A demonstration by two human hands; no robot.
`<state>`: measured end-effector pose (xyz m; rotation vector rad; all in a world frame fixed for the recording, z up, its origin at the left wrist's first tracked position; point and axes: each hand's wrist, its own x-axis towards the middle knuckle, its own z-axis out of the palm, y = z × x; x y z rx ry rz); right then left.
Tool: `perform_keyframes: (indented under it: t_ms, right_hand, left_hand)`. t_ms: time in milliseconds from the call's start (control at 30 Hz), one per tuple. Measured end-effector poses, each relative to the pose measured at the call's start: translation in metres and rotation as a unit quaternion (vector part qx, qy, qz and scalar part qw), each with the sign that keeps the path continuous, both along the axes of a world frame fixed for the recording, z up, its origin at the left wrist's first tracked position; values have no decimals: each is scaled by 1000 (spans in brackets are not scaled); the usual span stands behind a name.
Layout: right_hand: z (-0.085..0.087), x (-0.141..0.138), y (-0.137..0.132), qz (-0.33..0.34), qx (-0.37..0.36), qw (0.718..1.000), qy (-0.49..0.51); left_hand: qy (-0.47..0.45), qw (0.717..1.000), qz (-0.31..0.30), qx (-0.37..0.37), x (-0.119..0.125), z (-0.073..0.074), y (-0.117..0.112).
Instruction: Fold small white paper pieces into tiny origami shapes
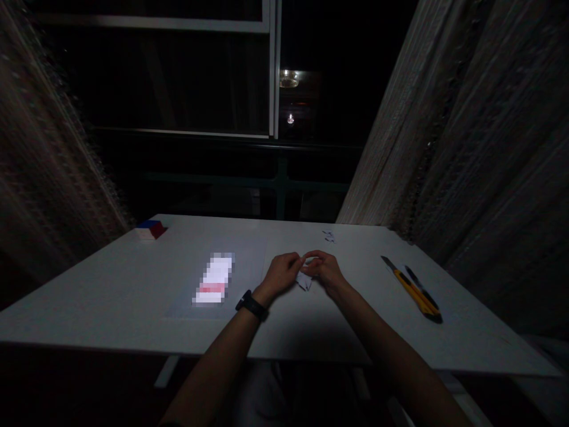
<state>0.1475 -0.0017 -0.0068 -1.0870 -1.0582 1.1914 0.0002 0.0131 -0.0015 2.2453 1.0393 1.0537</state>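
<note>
Just above the white table (146, 296), my left hand (283, 274) and my right hand (326, 270) meet at the fingertips. Between them is a small piece of folded white paper (304, 280) with a few dark marks on it. The fingers of both hands are closed in a pinch at the paper's upper part, which they partly cover. Its pointed lower end sticks out toward me. A black wristwatch (252, 305) is on my left wrist.
A lit phone (216, 279), its screen blurred, lies on a pale sheet (178, 309) at left. A red, white and blue cube (150, 230) sits at the far left. A yellow utility knife (413, 290) and a black pen (420, 283) lie at right. Small marked scraps (329, 237) are behind my hands.
</note>
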Motion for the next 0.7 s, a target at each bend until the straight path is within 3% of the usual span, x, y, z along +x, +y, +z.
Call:
perform_keyframes:
  t_ms: [333, 700]
  right_hand:
    - [-6, 4, 4, 71, -12, 997, -6]
    - [-3, 2, 4, 60, 39, 997, -38]
  left_hand:
    - [53, 997, 2, 47, 1, -3, 1]
    - [56, 996, -11, 65, 1, -2, -2]
